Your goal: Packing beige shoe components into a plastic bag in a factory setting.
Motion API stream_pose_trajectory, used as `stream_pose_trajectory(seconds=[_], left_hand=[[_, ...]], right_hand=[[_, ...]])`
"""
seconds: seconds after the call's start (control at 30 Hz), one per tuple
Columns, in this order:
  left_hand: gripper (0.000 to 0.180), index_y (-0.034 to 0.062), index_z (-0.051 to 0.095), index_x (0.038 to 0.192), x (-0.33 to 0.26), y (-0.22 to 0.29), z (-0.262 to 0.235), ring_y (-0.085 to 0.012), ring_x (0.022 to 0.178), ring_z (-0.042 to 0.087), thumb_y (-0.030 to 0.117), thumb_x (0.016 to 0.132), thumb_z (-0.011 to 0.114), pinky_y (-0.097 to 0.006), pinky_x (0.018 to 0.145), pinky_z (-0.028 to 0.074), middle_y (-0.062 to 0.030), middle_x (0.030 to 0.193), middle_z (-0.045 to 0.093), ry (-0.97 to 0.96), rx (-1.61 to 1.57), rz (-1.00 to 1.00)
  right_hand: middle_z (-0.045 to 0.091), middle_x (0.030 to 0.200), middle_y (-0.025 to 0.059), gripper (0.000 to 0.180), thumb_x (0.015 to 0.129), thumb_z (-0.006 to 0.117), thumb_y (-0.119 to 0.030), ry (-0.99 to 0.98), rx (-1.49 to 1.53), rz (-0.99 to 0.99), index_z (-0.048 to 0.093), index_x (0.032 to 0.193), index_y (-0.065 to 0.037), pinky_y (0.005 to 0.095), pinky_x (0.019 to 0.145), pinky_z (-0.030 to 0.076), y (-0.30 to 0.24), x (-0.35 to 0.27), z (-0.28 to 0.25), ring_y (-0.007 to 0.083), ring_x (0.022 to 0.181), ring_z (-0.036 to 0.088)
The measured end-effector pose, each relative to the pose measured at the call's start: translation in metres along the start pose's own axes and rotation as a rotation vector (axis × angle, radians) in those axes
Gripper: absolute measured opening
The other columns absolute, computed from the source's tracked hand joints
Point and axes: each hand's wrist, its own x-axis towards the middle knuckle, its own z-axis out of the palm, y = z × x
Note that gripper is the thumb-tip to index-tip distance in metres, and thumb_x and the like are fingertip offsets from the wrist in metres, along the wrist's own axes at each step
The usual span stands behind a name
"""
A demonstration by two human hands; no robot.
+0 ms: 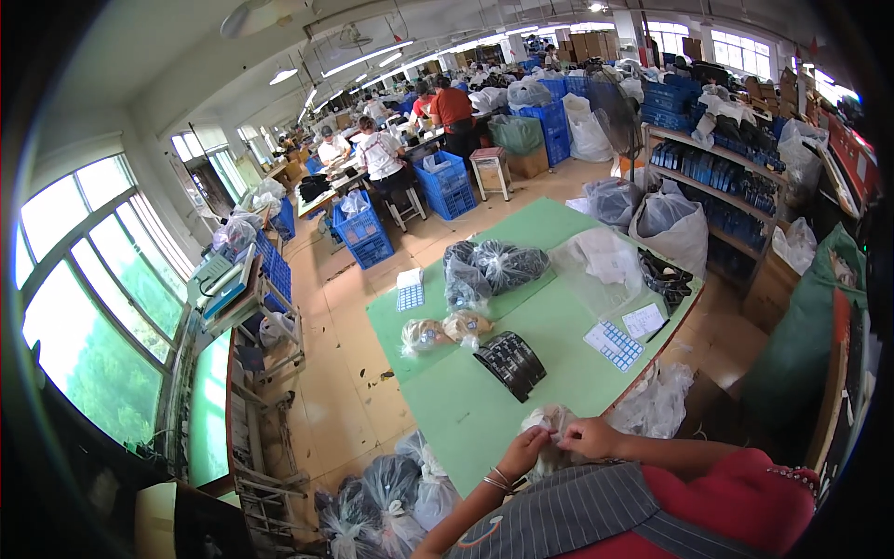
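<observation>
At the table's near edge, a clear plastic bag with beige contents (548, 418) stands between my hands. My left hand (524, 451) pinches the bag's upper part, its fingers drawn together. From the other side my right hand (590, 438) closes thumb and fingers on the same plastic, close to the left. Just beyond them lies a curved row of black strap-like pieces (510, 365). Farther left sit two tied bags of beige items (445, 332). Behind these rest clear bags of dark items (494, 270). What fills the bag under my fingers is partly hidden.
The green tabletop (438, 410) also carries label sheets (615, 345), a pen, a flat clear bag (601, 265) and a black bundle (664, 279). Filled bags (386, 498) crowd the floor at left. Shelves (717, 186) stand right; people work at tables beyond blue crates (363, 228).
</observation>
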Motion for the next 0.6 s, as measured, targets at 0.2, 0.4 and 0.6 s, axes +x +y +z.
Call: stream_pose_trajectory(seconds=[0.2, 0.4, 0.6], left_hand=[[0.014, 0.0027, 0.059, 0.09, 0.005, 0.001, 0.011, -0.0281, 0.082, 0.054, 0.008, 0.078, 0.055, -0.036, 0.072, 0.045, -0.0129, 0.087, 0.057, -0.108, 0.595, 0.452], [0.017, 0.0039, 0.06, 0.089, 0.004, 0.005, 0.014, -0.0301, 0.084, 0.054, 0.002, 0.073, 0.054, -0.038, 0.074, 0.045, -0.0128, 0.086, 0.058, -0.088, 0.754, 0.493], [0.02, 0.0033, 0.06, 0.101, 0.002, -0.011, 0.002, -0.0202, 0.091, 0.057, 0.006, 0.082, 0.055, -0.031, 0.08, 0.046, -0.0076, 0.099, 0.061, -0.125, 0.538, 0.232]], right_hand=[[0.059, 0.073, 0.011, 0.025, 0.079, 0.063, -0.025, -0.099, 0.156, -0.017, 0.059, 0.078, -0.001, 0.0323, 0.061, 0.044, -0.02, 0.011, -0.007, 0.0189, 0.066, 0.057], [0.059, 0.071, 0.0037, 0.023, 0.085, 0.058, -0.024, 0.008, 0.497, 0.047, 0.059, 0.084, -0.001, 0.0258, 0.056, 0.043, 0.008, 0.018, 0.009, 0.0115, 0.064, 0.055], [0.057, 0.069, 0.0014, 0.019, 0.087, 0.054, -0.019, -0.16, 0.343, 0.266, 0.06, 0.087, -0.001, 0.023, 0.054, 0.042, 0.012, 0.021, 0.006, 0.0083, 0.062, 0.052]])
